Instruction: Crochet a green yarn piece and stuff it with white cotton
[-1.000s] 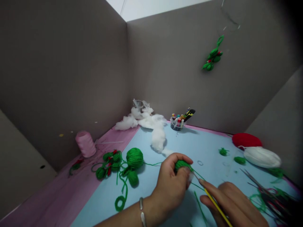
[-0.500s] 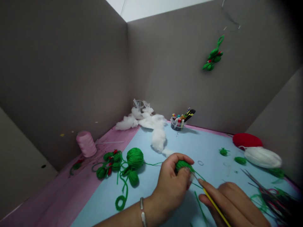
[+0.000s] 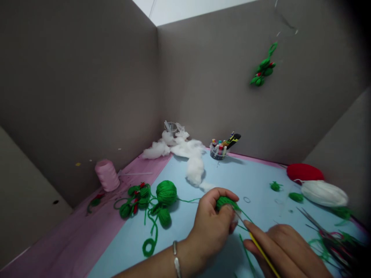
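Note:
My left hand [image 3: 213, 226] is closed round a small green yarn-wrapped piece [image 3: 224, 201], held just above the light blue mat [image 3: 255, 181]. A green strand runs from it to a green yarn ball [image 3: 166, 192] on the left. My right hand [image 3: 285, 251] pinches a thin yellow stick [image 3: 262, 253], whose tip points at the green piece beside my left fingers. A silver bracelet [image 3: 176, 262] sits on my left wrist.
A cluster of small green and red yarn pieces [image 3: 135, 199] lies left of the ball. A pink spool [image 3: 107, 175], white stuffing [image 3: 188, 154], a tub of thread spools [image 3: 218, 148], red [image 3: 303, 172] and white yarn [image 3: 324, 193], and scissors [image 3: 319, 227] surround the mat. A green ornament [image 3: 263, 69] hangs on the grey wall.
Both hands have stayed nearly in place on the green piece; the view has shifted slightly.

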### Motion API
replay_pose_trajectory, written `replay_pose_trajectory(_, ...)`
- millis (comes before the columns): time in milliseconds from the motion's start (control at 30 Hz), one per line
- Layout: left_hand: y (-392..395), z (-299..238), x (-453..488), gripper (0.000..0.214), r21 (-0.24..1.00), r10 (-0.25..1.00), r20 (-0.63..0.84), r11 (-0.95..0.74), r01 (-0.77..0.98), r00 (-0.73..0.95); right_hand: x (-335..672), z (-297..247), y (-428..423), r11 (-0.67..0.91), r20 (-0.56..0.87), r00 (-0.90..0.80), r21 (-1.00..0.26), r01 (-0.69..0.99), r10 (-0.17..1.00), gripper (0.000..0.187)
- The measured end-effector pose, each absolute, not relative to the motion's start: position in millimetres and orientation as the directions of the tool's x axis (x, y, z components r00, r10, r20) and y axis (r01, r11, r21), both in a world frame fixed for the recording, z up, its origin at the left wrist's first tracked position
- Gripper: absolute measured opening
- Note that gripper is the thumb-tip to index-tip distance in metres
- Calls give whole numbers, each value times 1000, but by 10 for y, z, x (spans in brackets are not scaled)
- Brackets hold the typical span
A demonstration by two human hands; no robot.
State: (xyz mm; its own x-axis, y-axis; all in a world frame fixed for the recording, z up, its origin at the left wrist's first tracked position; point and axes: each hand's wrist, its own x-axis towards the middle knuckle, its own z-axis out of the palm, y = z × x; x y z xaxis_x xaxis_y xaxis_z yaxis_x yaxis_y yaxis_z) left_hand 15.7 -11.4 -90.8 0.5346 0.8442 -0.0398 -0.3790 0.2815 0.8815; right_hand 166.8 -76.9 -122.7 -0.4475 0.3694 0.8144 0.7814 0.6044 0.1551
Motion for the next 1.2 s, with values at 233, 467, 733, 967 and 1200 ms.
replay_pose_trajectory(233, -98, -918, 166, 24, 881, 841, -25, 274, -386, 540, 1675, -1252, -767, 573, 809, -439, 160, 804, 390, 51)
replay_pose_trajectory(467, -119, -902, 174, 24, 872, 829, -40, 302, -386, 559, 1586, -1195, -762, 533, 838, -394, 151, 833, 378, 29)
replay_pose_trajectory(733, -123, -960, 215, 22, 945, 819, -100, 255, -203, 565, 1749, -1170, -740, 542, 757, -532, 284, 791, 379, 35)
replay_pose_trajectory(967, -139, -1008, 181, 21, 999, 806, 44, -30, -33, 591, 1778, -1126, -669, 312, 784, -231, 50, 949, 576, 48)
replay_pose_trajectory(1200, -98, -1004, 173, 20, 998, 806, 45, -67, 15, 590, 1850, -1075, -702, 390, 726, -333, 96, 916, 602, 32)
